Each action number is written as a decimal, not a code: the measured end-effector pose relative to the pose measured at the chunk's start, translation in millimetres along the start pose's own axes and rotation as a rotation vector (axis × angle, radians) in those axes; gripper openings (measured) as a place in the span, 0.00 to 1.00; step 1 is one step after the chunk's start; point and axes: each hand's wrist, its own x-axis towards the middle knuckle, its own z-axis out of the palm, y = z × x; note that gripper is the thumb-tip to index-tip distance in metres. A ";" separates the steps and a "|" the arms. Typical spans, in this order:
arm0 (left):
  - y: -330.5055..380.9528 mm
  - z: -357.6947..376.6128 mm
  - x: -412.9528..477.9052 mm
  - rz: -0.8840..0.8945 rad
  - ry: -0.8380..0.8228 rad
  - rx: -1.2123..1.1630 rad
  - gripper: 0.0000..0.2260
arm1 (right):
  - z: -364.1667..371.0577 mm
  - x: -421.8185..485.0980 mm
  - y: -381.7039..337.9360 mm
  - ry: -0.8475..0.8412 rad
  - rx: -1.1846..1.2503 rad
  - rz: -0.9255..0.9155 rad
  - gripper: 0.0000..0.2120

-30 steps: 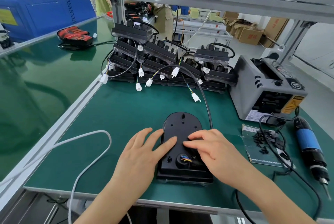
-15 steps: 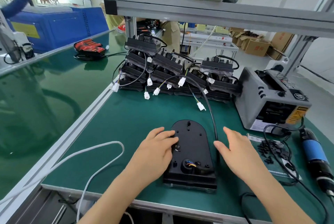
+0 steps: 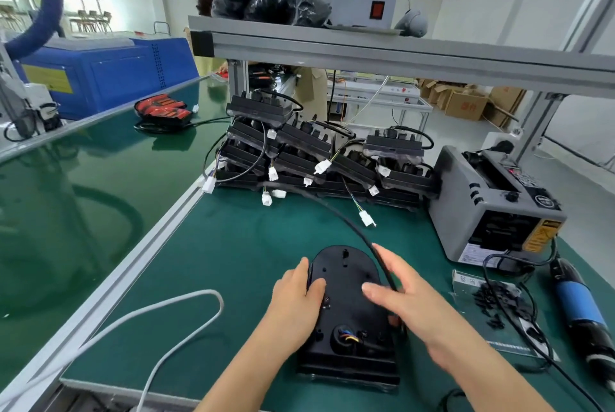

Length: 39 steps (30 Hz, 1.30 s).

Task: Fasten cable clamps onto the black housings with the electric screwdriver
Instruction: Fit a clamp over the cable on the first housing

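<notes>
A black housing [image 3: 346, 308] lies flat on the green mat near the front edge, with coloured wires showing at its round port. My left hand [image 3: 294, 305] grips its left edge, thumb on top. My right hand [image 3: 412, 308] is over its right side, and the housing's black cable [image 3: 349, 227] runs between thumb and fingers, loosely held. Small black clamps [image 3: 499, 295] lie on a clear bag to the right. The blue and black electric screwdriver [image 3: 580, 308] lies beyond them, untouched.
Stacked black housings [image 3: 299, 149] with white connectors fill the back of the mat. A grey machine [image 3: 492, 212] stands at the right. An aluminium shelf [image 3: 366, 49] hangs overhead. A white cable [image 3: 166, 308] loops at front left, and a glossy green conveyor [image 3: 66, 195] runs along the left.
My right hand left the housing's face, swung out to its right, then came back onto the black cable. My left hand slid from the top to the left edge. The view tilted upward.
</notes>
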 end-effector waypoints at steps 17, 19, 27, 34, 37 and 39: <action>-31.0 -63.8 72.4 -0.012 0.485 0.605 0.15 | 2.7 6.0 6.7 -0.030 -0.151 0.123 0.50; -28.5 -67.4 79.4 0.005 0.563 0.492 0.22 | 2.1 6.5 6.9 -0.045 -0.143 0.118 0.48; -10.9 -76.3 106.3 0.157 0.538 0.569 0.11 | 5.1 3.4 13.8 -0.005 -0.045 0.098 0.44; 0.2 -62.1 74.6 -0.025 0.377 -0.458 0.13 | 11.5 4.8 18.7 0.070 0.107 0.115 0.44; -3.6 -49.4 60.9 -0.214 0.238 -0.684 0.13 | 12.3 6.3 19.7 0.099 0.169 0.121 0.44; -7.1 -41.4 51.8 -0.252 0.212 -0.676 0.12 | 12.0 7.8 19.4 0.109 0.184 0.121 0.45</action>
